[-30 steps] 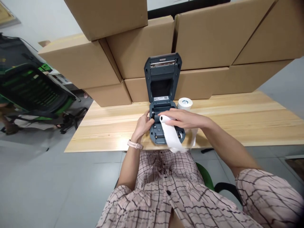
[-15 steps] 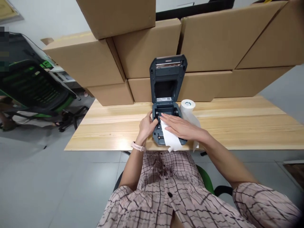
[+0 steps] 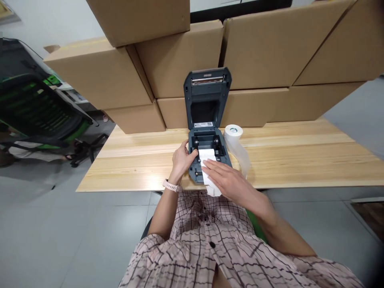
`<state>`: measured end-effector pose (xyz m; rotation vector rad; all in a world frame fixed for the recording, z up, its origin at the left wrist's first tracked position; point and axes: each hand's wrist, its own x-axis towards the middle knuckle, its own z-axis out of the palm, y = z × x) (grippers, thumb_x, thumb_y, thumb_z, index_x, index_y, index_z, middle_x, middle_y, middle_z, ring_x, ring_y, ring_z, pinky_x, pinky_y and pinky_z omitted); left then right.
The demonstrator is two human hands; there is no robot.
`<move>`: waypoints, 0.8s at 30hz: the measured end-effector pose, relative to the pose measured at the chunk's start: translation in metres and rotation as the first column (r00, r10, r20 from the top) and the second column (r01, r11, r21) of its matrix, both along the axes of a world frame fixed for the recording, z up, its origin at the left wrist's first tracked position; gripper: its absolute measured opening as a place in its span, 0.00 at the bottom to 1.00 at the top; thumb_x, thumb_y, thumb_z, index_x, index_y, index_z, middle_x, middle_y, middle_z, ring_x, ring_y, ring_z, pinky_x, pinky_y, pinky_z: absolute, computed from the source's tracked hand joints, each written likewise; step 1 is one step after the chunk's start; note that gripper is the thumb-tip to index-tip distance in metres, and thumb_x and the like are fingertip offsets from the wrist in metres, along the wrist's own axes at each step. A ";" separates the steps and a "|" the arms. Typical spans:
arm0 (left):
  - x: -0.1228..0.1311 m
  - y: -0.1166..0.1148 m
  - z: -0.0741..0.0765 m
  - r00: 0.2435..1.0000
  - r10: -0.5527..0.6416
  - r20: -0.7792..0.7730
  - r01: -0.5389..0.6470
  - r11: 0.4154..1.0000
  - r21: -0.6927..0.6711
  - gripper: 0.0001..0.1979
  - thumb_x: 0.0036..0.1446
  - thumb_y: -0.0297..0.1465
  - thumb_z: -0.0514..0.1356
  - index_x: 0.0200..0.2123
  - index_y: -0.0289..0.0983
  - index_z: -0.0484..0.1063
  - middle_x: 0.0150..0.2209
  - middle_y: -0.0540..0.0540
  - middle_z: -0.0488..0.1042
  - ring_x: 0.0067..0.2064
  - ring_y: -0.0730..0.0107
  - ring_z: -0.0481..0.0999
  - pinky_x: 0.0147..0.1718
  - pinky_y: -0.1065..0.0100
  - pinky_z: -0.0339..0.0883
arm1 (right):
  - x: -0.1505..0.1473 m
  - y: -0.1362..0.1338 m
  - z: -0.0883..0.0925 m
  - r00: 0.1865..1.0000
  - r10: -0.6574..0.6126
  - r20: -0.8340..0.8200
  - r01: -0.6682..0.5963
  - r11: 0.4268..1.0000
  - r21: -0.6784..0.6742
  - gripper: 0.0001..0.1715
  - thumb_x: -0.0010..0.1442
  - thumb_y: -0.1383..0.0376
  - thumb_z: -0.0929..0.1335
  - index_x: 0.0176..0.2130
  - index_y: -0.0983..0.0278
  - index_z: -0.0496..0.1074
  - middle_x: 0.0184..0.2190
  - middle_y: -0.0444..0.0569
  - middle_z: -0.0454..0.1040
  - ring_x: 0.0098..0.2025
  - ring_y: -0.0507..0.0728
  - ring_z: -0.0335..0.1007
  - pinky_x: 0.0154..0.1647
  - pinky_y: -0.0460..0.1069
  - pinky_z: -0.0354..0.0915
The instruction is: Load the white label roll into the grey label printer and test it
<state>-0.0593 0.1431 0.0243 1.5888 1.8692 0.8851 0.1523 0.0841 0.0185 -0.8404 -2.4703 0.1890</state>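
Observation:
A dark grey label printer [image 3: 192,176] stands on the table with its lid [image 3: 207,94] raised. My left hand [image 3: 182,161] grips the printer's left side, thumb over the rim and fingers along the outside. Across the front of the printer lies a white paper strip [image 3: 207,153], its torn end hanging over the front edge. My right hand [image 3: 229,180] rests on this strip with fingers stretched out, covering part of it. Beside the printer, to the right, a white paper roll [image 3: 233,133] stands on end with a loose tail curling toward the front.
Stacked cardboard boxes [image 3: 258,56] line the back of the wooden table [image 3: 300,160], close behind the raised lid. A black and green office chair [image 3: 39,112] is at the left, with part of another person's leg near it.
My right hand has slid back toward me along the paper strip, uncovering its upper end and more of the printer's inside. My left hand keeps its hold. The view has shifted slightly.

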 end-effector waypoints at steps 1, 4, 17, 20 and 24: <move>0.001 0.000 0.001 1.000 0.009 0.000 -0.009 1.000 0.001 0.33 0.57 0.39 0.62 0.65 0.36 0.73 0.29 0.50 0.72 0.32 0.64 0.69 0.34 0.65 0.57 | -0.001 -0.002 -0.001 1.000 0.002 -0.013 -0.002 1.000 0.004 0.24 0.75 0.71 0.62 0.64 0.64 0.75 0.66 0.60 0.74 0.70 0.64 0.71 0.68 0.66 0.73; 0.002 -0.001 0.002 1.000 0.023 0.005 -0.023 1.000 0.002 0.32 0.57 0.39 0.63 0.64 0.36 0.74 0.29 0.49 0.73 0.33 0.64 0.71 0.34 0.65 0.58 | -0.002 -0.006 -0.001 1.000 -0.007 -0.024 0.008 1.000 0.027 0.24 0.74 0.72 0.62 0.63 0.64 0.76 0.65 0.59 0.76 0.69 0.64 0.72 0.68 0.64 0.74; 0.001 -0.001 -0.003 1.000 0.019 0.014 -0.019 1.000 0.004 0.31 0.59 0.43 0.64 0.62 0.36 0.75 0.29 0.50 0.72 0.32 0.65 0.70 0.34 0.65 0.58 | -0.005 -0.011 -0.001 0.999 -0.040 -0.019 0.040 0.999 0.026 0.23 0.74 0.72 0.61 0.61 0.66 0.76 0.64 0.60 0.76 0.69 0.64 0.72 0.67 0.64 0.74; 0.001 -0.001 -0.002 1.000 0.019 0.001 -0.019 1.000 0.005 0.30 0.59 0.42 0.64 0.62 0.35 0.75 0.30 0.49 0.72 0.32 0.65 0.70 0.34 0.65 0.58 | -0.006 -0.015 0.001 0.998 -0.061 -0.006 0.061 0.998 0.018 0.23 0.75 0.71 0.61 0.61 0.67 0.76 0.65 0.61 0.76 0.70 0.65 0.71 0.68 0.64 0.74; 0.003 -0.002 0.003 0.999 0.026 -0.030 -0.027 0.999 -0.024 0.31 0.61 0.44 0.63 0.63 0.37 0.74 0.30 0.48 0.74 0.34 0.62 0.73 0.35 0.65 0.60 | -0.009 -0.017 0.002 0.997 -0.082 -0.008 0.082 0.997 -0.004 0.22 0.75 0.70 0.62 0.62 0.65 0.76 0.65 0.59 0.76 0.70 0.65 0.70 0.68 0.64 0.74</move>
